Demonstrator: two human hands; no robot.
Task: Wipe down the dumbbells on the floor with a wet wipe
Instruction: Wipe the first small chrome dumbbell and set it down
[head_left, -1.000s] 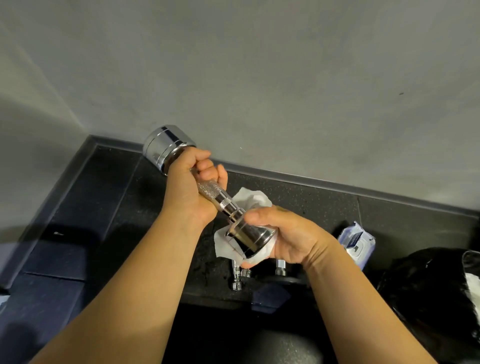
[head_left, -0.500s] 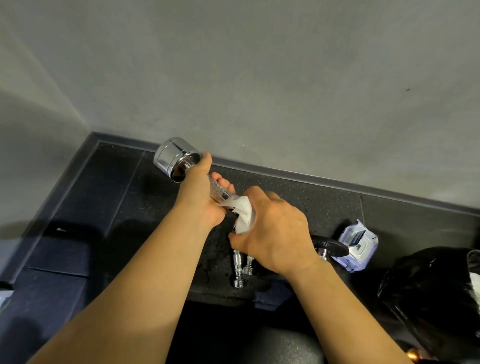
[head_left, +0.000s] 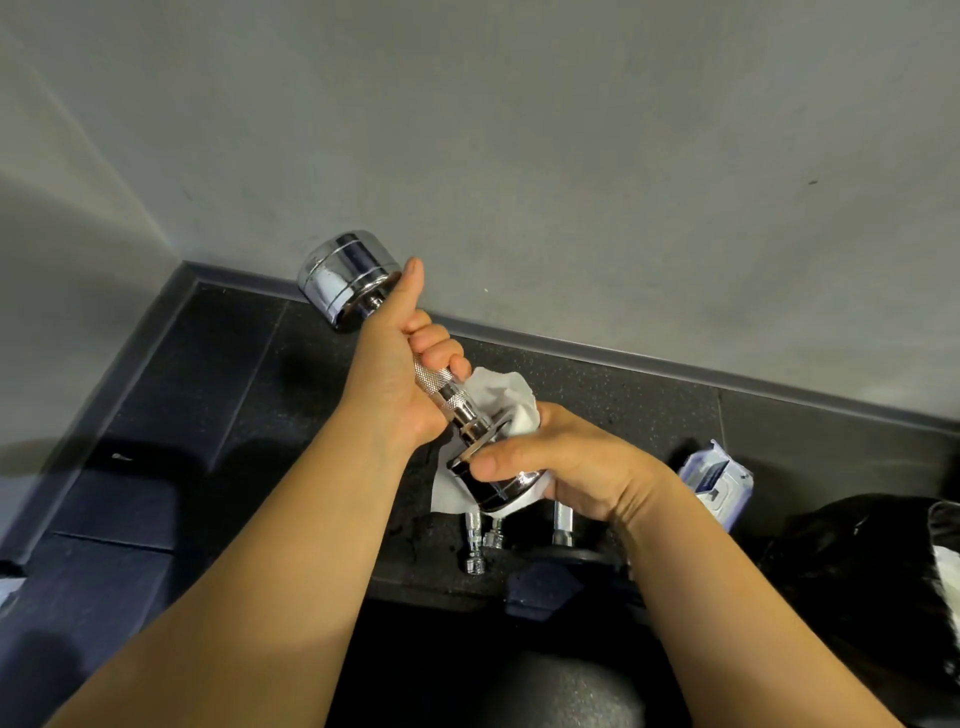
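From my end, the right forearm covers part of some chrome bar ends (head_left: 480, 540) lying on the dark speckled rubber floor (head_left: 208, 395). A soft white-and-blue pack of wipes (head_left: 719, 478) sits near the wrist, beside a glossy black plastic bag (head_left: 857, 566). The left hand (head_left: 397, 374) is wrapped round the knurled handle of the polished chrome dumbbell (head_left: 449, 392), lifted clear of the floor. The right hand (head_left: 571, 467) grips its near head through the crumpled white wet wipe (head_left: 501, 400).

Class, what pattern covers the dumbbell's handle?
The handle has fine crosshatch knurling on silver metal, best seen in head view.
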